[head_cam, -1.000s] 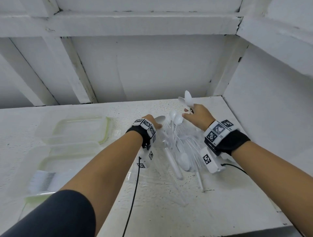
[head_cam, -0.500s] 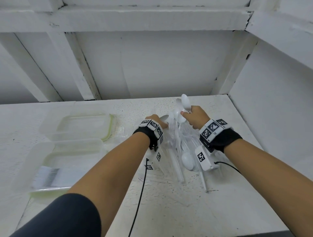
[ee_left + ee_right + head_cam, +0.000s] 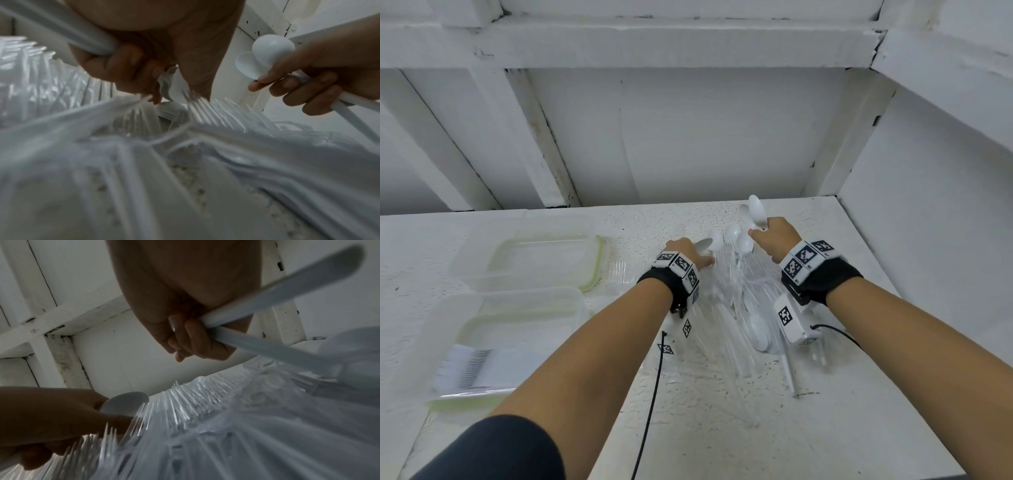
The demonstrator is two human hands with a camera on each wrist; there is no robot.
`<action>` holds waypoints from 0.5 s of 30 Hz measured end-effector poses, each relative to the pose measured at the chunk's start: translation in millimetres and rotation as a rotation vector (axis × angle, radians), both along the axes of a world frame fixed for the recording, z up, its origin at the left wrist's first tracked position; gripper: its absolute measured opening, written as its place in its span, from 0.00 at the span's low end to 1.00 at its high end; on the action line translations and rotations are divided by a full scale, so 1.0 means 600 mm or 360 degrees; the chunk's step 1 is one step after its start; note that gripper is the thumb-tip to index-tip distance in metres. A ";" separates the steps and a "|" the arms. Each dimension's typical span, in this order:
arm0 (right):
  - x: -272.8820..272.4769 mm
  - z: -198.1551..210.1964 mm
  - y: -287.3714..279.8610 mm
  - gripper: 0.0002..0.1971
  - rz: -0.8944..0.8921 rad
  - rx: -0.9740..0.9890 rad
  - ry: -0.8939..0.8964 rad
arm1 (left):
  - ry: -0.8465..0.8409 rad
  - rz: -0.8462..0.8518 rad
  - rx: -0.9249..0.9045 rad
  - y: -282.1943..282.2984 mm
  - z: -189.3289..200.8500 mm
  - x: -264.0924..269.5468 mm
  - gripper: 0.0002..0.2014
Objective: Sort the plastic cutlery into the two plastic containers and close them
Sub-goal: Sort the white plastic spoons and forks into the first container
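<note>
both hands curl shut around smooth white spoons: right hand [image 3: 775,240] two, left hand [image 3: 686,253] a bundle. clear ribbed forks [image 3: 722,301] pile at centre frame.

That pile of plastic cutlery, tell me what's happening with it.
A person is picking white spoons out of the mixed pile of cutlery on the white shelf. The right hand grips two white spoons by their handles, bowls up. The left hand holds another white spoon at the pile's edge. Clear forks make up much of the pile. Two plastic containers sit open to the left; the nearer one already holds some cutlery, and neither is closed.
</note>
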State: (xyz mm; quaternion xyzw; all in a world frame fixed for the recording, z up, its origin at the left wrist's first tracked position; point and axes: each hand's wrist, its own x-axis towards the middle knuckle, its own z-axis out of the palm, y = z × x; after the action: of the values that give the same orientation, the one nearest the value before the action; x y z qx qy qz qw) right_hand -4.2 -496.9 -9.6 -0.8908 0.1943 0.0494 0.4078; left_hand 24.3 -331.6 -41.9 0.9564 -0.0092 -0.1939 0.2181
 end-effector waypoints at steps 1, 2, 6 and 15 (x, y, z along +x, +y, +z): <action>-0.001 -0.003 0.000 0.16 -0.0002 0.0008 0.0006 | 0.0001 0.0011 -0.0014 0.001 0.000 0.001 0.24; -0.001 -0.006 0.000 0.17 -0.0004 0.0013 0.0006 | -0.0010 0.0025 -0.0033 0.002 -0.001 0.002 0.23; -0.002 -0.015 -0.002 0.16 -0.0012 0.0039 -0.0009 | 0.0022 0.0050 -0.0117 0.004 0.004 0.002 0.20; 0.009 -0.015 0.002 0.06 0.0056 0.0028 -0.0049 | -0.0101 0.0185 -0.0145 0.024 0.013 0.004 0.16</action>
State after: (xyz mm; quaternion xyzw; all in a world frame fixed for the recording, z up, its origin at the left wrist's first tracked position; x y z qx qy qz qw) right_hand 1.5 -495.5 -18.8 -0.8911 0.1717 0.0446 0.4176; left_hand 26.7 -317.0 -34.2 0.9500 0.0306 -0.1500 0.2720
